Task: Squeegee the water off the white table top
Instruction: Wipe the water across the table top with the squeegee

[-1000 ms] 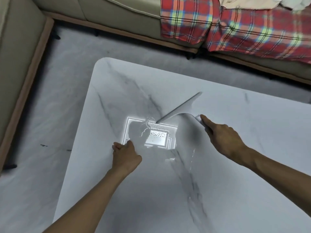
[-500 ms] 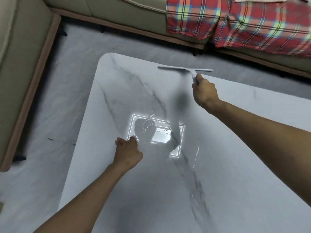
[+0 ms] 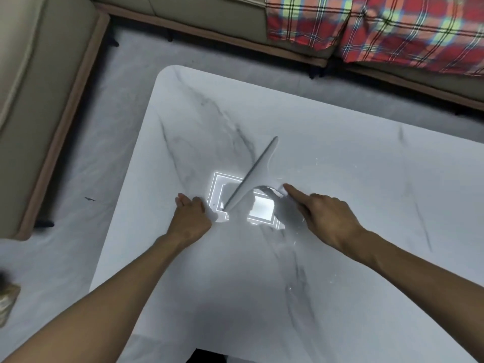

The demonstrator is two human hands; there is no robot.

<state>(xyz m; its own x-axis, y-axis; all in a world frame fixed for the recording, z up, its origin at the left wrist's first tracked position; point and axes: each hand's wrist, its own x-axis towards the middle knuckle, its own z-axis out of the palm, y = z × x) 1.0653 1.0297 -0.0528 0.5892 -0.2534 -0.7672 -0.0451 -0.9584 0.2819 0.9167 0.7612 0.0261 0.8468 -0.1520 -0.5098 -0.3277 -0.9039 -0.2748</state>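
Note:
The white marble-veined table top (image 3: 340, 258) fills the middle of the view. A grey-white squeegee (image 3: 252, 174) lies with its blade diagonal on the table's centre, from near my left hand up to the right. My right hand (image 3: 324, 216) grips its handle, which is mostly hidden under the hand, with the index finger stretched forward. My left hand (image 3: 191, 218) rests on the table just left of the blade's near end, fingers curled, holding nothing. Small water drops (image 3: 317, 161) and thin wet streaks (image 3: 293, 242) glint to the right of and below the blade.
A bright ceiling-light reflection (image 3: 262, 208) lies between my hands. A beige sofa (image 3: 39, 100) wraps the left and far sides, with a red plaid blanket (image 3: 379, 27) on it at the far right. Pale marble floor (image 3: 104, 153) surrounds the table.
My right hand has pulled the squeegee from the table's far edge back to the centre, and the blade has turned from level to diagonal. My left hand has stayed in place.

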